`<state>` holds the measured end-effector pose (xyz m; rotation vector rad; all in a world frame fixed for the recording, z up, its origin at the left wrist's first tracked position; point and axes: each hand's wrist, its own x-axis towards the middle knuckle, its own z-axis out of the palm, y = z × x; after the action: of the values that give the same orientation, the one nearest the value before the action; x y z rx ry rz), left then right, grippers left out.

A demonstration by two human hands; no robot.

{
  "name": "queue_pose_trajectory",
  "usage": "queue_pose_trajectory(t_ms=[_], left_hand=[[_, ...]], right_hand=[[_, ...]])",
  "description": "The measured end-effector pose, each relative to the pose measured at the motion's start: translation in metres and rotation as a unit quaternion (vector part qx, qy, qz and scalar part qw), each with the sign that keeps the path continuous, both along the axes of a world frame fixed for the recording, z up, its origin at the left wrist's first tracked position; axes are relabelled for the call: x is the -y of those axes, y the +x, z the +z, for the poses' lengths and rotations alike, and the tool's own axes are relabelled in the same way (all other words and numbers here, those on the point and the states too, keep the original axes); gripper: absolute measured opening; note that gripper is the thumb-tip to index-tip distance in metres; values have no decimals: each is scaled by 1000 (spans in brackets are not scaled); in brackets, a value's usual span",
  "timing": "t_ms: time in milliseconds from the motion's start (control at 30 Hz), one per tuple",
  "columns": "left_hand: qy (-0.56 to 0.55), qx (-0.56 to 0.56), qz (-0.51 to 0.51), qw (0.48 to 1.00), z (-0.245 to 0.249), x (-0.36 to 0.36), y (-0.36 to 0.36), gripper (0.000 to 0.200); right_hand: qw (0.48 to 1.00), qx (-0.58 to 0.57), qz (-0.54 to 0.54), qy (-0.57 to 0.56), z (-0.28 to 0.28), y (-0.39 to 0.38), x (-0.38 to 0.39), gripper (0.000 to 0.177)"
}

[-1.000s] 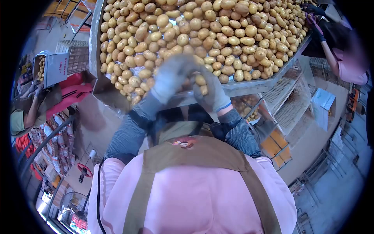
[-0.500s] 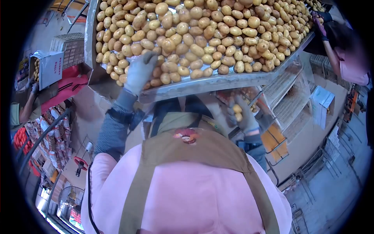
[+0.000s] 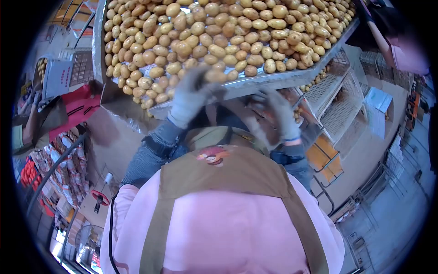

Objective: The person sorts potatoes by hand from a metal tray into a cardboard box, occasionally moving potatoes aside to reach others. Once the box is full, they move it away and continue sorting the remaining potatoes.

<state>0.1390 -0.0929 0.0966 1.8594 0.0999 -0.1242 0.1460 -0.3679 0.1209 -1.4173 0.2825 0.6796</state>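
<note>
A potato (image 3: 215, 76), smeared by motion, sits at the fingertips of my gloved left hand (image 3: 190, 96), whose fingers curl at it. This hand is over the near lip of a metal-edged sorting table (image 3: 253, 83), on which many yellow-brown potatoes (image 3: 182, 49) lie in a layer. My gloved right hand (image 3: 280, 114) is below that lip, right of my apron (image 3: 223, 176). Its blurred fingers stretch leftward and apart, and no potato shows in them. More potatoes (image 3: 297, 114) lie in a container just beside it, partly hidden by the hand.
Plastic crates (image 3: 337, 102) stand stacked to the right, with a blue-white carton (image 3: 378, 109) beyond. A co-worker's arm (image 3: 381, 39) reaches in at the upper right. Another person (image 3: 34, 118) at the left is by a white carton (image 3: 57, 77). Patterned sacks (image 3: 68, 164) lie at lower left.
My left hand has moved right and toward me from among the potatoes, with one potato at its fingers. My right hand has risen toward the table edge; the potatoes it held no longer show.
</note>
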Motion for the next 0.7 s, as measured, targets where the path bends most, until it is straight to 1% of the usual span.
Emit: queue_pose_trajectory(t_ms=[33, 67, 100, 133, 200, 233, 267, 300, 333, 367, 400, 433, 467, 500, 533, 567, 600, 633, 667, 700], left_hand=[[8, 0, -46, 999, 8, 12, -4, 45], [38, 25, -126, 991, 16, 20, -7, 43], [67, 49, -203, 976, 21, 28, -11, 41], [68, 68, -205, 974, 18, 30, -13, 36], [68, 32, -157, 985, 3, 27, -11, 30], [69, 12, -131, 989, -3, 22, -7, 27], [151, 40, -113, 981, -7, 15, 5, 22], [159, 46, -86, 982, -5, 14, 19, 19], [214, 81, -108, 967, -12, 14, 35, 22], [267, 116, -131, 948, -20, 13, 53, 26], [295, 138, -166, 931, -26, 16, 73, 32], [324, 160, -197, 912, -33, 21, 93, 38], [356, 192, -224, 887, -37, 30, 110, 42], [385, 222, -255, 859, -41, 41, 125, 47], [450, 219, -274, 822, -59, 53, 136, 42], [463, 171, -304, 815, -50, 61, 142, 40], [475, 122, -333, 805, -35, 68, 150, 39], [486, 70, -362, 792, -26, 73, 153, 37], [517, 88, -392, 756, -28, 77, 158, 30], [536, 79, -398, 741, -34, 83, 162, 28]], right_hand=[[966, -121, -151, 171, 18, 0, -38, 37], [989, -93, -25, 116, -1, -6, -42, 34], [991, -66, 103, 57, -13, -8, -41, 32], [988, -97, 98, 70, -11, -12, -28, 30], [979, -158, 85, 97, 13, -17, 8, 27], [978, -160, 135, 2, 12, -17, 42, 24], [990, -89, 86, -65, 7, -30, 79, 24], [990, -66, 50, -118, -3, -43, 123, 27], [985, -73, -50, -149, -25, -55, 186, 31], [965, -77, -170, -182, -50, -68, 249, 34], [930, -77, -275, -230, -62, -79, 296, 38], [844, -140, -406, -320, -36, -64, 298, 42], [848, -54, -368, -377, -35, -51, 293, 38], [840, 29, -328, -431, -40, -39, 283, 35], [821, 110, -285, -482, -42, -29, 269, 33], [860, 130, -300, -391, -34, -9, 219, 32], [891, 150, -311, -296, -25, 15, 153, 31], [884, 167, -225, -375, -27, 35, 113, 34], [891, 219, -137, -374, -25, 51, 77, 39], [815, 325, -84, -472, -39, 68, 54, 44]])
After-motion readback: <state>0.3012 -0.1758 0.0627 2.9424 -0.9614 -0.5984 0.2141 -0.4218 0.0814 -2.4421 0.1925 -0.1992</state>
